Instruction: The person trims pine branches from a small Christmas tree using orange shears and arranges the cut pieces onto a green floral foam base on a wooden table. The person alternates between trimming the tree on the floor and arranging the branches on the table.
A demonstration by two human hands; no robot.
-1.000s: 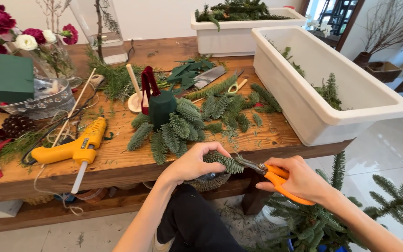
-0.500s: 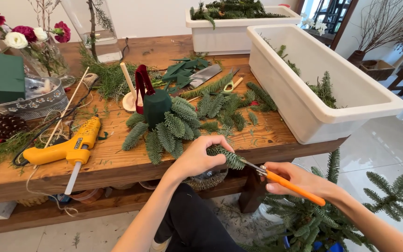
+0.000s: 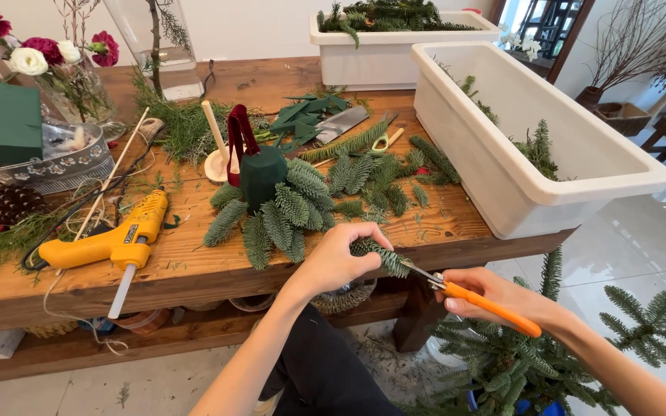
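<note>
My left hand [image 3: 338, 258] pinches a short fir sprig [image 3: 383, 257] just off the front edge of the wooden table [image 3: 194, 270]. My right hand [image 3: 495, 296] grips orange-handled snips [image 3: 475, 296], whose blades touch the sprig's cut end. Beyond my left hand stands a dark green foam cone [image 3: 262, 176] with fir sprigs [image 3: 271, 219] fanned around its base and a dark red ribbon loop [image 3: 237, 139] beside it.
A yellow glue gun [image 3: 113, 243] lies at the left front. Loose fir cuttings [image 3: 379, 173], a knife and small scissors lie mid-table. Two white planter troughs [image 3: 518, 185] stand on the right and at the back. Flowers, a green foam block, a pine cone sit left. Fir branches stand below right.
The view has shifted slightly. My hands stay near the table edge with the sprig; the snips have angled lower to the right, blades still at the sprig's end.
</note>
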